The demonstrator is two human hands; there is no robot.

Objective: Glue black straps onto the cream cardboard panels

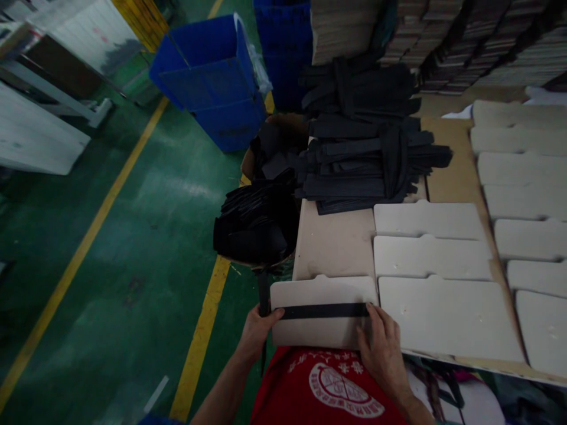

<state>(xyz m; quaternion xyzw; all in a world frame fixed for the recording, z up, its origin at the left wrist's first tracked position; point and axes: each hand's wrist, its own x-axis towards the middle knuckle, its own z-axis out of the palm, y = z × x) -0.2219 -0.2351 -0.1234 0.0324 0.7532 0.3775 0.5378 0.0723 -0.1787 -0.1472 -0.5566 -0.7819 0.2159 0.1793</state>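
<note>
A pale grey board (325, 335) with a small raised tab on its top edge lies in front of me, partly past the table's left edge. Across it runs a flat black strip (325, 310). My left hand (258, 327) is closed on the board's left end, thumb over the strip's end; other dark strips (263, 289) hang upright by these fingers. My right hand (384, 342) is closed at the board's right end, index fingertip on the strip's other end and thumb lower down. The undersides of both grips are hidden.
More pale boards (447, 316) lie overlapped in columns on the table (336, 236). Tied bundles of black strips (354, 165) sit farther back. Left of the table stands a carton of black pieces (254, 236); beyond it are blue crates (212, 88).
</note>
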